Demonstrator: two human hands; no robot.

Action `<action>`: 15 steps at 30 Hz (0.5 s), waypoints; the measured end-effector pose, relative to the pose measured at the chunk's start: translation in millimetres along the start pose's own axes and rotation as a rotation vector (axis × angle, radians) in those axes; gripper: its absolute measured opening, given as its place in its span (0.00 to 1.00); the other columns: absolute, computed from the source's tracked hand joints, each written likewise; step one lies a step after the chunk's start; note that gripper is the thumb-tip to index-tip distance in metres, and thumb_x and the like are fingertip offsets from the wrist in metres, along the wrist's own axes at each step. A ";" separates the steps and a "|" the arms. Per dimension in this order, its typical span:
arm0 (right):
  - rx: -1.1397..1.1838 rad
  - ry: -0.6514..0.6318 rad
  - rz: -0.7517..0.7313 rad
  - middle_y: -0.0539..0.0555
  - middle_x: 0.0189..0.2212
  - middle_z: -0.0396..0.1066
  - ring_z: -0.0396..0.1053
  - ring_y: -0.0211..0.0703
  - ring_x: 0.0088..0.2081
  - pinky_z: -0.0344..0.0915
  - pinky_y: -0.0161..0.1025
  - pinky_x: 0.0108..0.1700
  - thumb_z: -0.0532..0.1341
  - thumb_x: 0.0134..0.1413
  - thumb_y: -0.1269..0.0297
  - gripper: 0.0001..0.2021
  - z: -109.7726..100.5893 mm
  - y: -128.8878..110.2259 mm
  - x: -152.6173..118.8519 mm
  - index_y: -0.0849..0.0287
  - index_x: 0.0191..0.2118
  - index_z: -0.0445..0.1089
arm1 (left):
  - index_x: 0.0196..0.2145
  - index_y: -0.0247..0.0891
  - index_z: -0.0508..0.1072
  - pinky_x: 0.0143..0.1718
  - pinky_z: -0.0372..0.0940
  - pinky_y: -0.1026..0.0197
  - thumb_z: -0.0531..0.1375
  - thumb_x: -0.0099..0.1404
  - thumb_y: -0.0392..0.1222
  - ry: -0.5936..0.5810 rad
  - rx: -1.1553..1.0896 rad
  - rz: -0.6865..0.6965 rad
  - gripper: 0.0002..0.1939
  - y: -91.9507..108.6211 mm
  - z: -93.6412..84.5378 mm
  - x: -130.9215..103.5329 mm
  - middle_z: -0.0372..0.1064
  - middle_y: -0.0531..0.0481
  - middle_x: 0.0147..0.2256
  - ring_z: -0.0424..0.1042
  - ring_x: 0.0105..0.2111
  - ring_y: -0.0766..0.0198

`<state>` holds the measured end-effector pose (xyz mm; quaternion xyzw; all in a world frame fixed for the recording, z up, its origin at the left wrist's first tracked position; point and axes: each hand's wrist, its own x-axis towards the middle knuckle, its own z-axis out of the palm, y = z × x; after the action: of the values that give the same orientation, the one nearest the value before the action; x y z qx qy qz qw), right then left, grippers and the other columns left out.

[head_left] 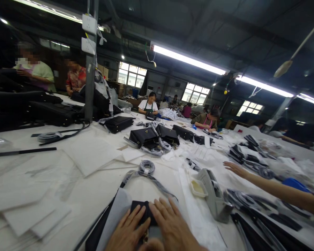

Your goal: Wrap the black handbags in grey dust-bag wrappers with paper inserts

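black bag (101, 223) lies on the desk (170, 177) at the bottom edge, right in front of the wearer, pale paper sheet (117, 205) against it. left hand (128, 230) and right hand (170, 219) both rest on a black panel (139, 204), fingers straight-ish and a bit spread, pressing from above; no pinch visible, under the palms can't tell. done as far as seen: wrapped strap (147, 167) is coiled and banded beyond the hands, paper is in place. left, by my guess: the panel part, since the hands are on it and the paper edge sticks out loose; looks about midway. loose sheets (91, 153) sit left, tape dispenser (214, 195) right, other bags (143, 136) farther back. co-worker's hand (235, 169) reaches in from the right, well apart.
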<state>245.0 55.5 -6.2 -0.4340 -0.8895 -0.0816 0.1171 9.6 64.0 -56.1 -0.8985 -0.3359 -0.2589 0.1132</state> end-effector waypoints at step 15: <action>0.185 0.065 -0.120 0.51 0.54 0.75 0.73 0.44 0.54 0.68 0.40 0.56 0.54 0.69 0.62 0.16 -15.9 2.9 -20.4 0.48 0.59 0.67 | 0.61 0.43 0.67 0.54 0.67 0.67 0.49 0.77 0.47 0.232 0.075 0.181 0.20 9.5 -11.3 -3.5 0.75 0.49 0.51 0.75 0.50 0.65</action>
<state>261.6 37.9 3.5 -0.3645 -0.9133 -0.0200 0.1806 9.2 50.8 -48.8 -0.8843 -0.2478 -0.3368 0.2077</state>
